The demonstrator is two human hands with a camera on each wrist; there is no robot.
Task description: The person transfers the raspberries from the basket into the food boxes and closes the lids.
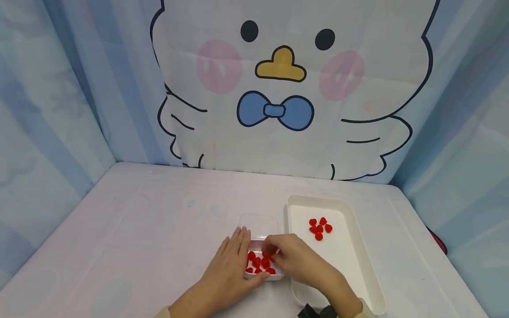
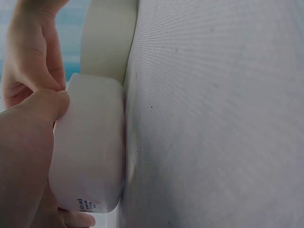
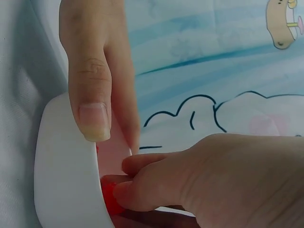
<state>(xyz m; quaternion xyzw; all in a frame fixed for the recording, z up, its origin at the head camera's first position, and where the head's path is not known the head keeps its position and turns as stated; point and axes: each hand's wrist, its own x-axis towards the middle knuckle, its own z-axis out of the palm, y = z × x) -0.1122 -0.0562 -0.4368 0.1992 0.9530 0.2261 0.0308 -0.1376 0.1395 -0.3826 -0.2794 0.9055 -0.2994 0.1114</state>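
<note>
A person's left hand (image 1: 230,269), straight fingers together, rests against a small white plastic box (image 2: 90,142) as the right hand (image 1: 294,258) pinches 1 small, rounded red piece (image 3: 111,197) inside; 6 matching red pieces (image 1: 320,229) lie on a rectangular off-white tray (image 1: 343,254) alongside.

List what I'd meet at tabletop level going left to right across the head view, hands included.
The person's left hand → a small white plastic box holding red pieces → the right hand → a cluster of small red lumps in a shallow off-white rectangular tray.
</note>
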